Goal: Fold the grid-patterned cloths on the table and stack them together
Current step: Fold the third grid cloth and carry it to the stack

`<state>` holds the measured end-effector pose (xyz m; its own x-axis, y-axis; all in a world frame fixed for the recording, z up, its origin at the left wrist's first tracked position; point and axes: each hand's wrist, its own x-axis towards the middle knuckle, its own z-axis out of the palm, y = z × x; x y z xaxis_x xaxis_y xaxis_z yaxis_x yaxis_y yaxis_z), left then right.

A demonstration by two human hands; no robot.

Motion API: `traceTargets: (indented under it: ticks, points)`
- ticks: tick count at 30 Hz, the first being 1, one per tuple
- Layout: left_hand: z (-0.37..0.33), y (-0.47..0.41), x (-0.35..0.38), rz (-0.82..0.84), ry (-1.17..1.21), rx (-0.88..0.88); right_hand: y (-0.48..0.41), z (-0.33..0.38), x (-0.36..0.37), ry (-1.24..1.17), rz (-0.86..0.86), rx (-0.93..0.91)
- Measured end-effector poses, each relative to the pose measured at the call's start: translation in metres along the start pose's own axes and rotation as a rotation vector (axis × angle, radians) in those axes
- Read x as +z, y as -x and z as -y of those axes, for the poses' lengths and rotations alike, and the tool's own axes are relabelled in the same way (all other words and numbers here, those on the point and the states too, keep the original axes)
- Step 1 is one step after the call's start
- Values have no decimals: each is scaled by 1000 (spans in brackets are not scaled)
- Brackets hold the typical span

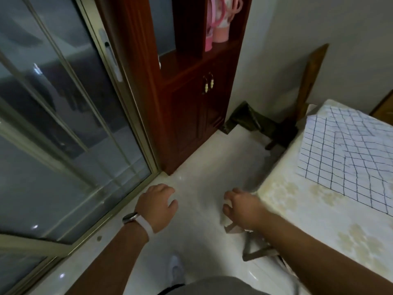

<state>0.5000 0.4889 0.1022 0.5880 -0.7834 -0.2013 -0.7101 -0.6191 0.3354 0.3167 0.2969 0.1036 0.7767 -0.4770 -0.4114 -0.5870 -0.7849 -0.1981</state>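
Grey fabric of the person's clothing [214,285] at the bottom edge, with a white shoe [176,267] on the pale glossy tiled floor [197,158] just beyond it.

Left hand [158,202]: bare, white-strapped wristwatch [136,220] on the wrist, fingers loosely curled downward, holding nothing, hanging over the floor well clear of the table.

Right hand [241,206]: bare, fingers loosely curled, apparently empty, just beside the near-left corner of the table; whether it touches the edge cannot be told.

Table with cream, floral-patterned covering [297,209]: occupies the right of the view.

White cloths with dark grid lines [348,154]: lying on the table toward its far-left corner, spread fairly flat, layers overlapping at differing angles; how many there are cannot be told. No folded stack is visible.

Other items: dark red wooden cabinet [187,103] with pink containers [219,20] on an open shelf; sliding glass door with metal frame [63,124] at left; wooden chair back [310,77] against the wall behind the table; dark crumpled bag [244,118] on the floor by the wall.

Step in hand, as judged: approach only; folding has not begun. The next move calls for both hands to go right, onto the table, and take the top cloth by an edge or two corners without dragging the layer beneath.

Writing, brands, labels: none legible.
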Motion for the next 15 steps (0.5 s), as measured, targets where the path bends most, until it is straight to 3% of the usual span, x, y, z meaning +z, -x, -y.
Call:
traceTargets:
  ticks: [8,15]
  points:
    - [60,-76,-57,81,19,181,-44,28,-47,-50,-150,89]
    - [58,-143,-85,71,-76,332,-68,24,-77,-27,-239,124]
